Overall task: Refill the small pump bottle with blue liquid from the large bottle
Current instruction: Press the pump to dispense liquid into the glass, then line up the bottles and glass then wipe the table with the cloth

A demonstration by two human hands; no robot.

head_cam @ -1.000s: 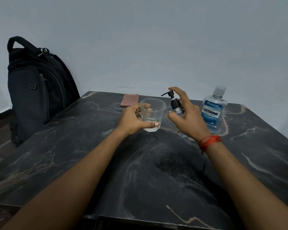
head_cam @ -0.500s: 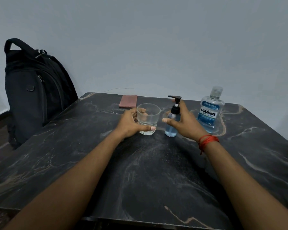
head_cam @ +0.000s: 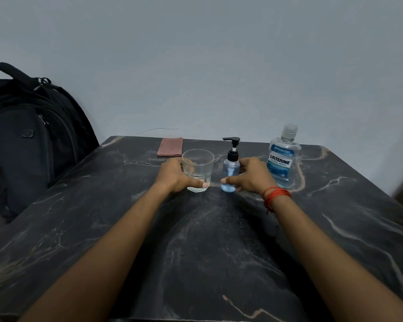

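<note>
In front of me, near the middle of a dark marble table [head_cam: 196, 240], stands the small pump bottle [head_cam: 230, 173]. It is upright, clear, partly filled with blue liquid, and topped by a black pump head with its spout pointing left. My right hand [head_cam: 251, 178] curls around the bottle's right side: the thumb reaches across the lower front and the fingers go behind it. It looks like a loose grasp on the bottle, though I cannot tell how firmly it presses. A red thread bracelet [head_cam: 276, 194] circles that wrist.

Just left of the pump bottle stands a clear drinking glass [head_cam: 197, 169], upright, with what seems to be a little clear liquid at the bottom. My left hand [head_cam: 175, 177] is wrapped around the glass from its left side, thumb across the lower front, fingers showing through the glass wall behind.

To the right of the pump bottle, just beyond my right hand, stands the large bottle [head_cam: 283, 156], capped, with a blue Listerine Cool Mint label and blue liquid inside.

Farther back on the table, behind the glass, lies a flat pink wallet-like item [head_cam: 170, 147]. A black backpack [head_cam: 33, 135] stands off the table's left edge, against a pale wall [head_cam: 196, 66].
</note>
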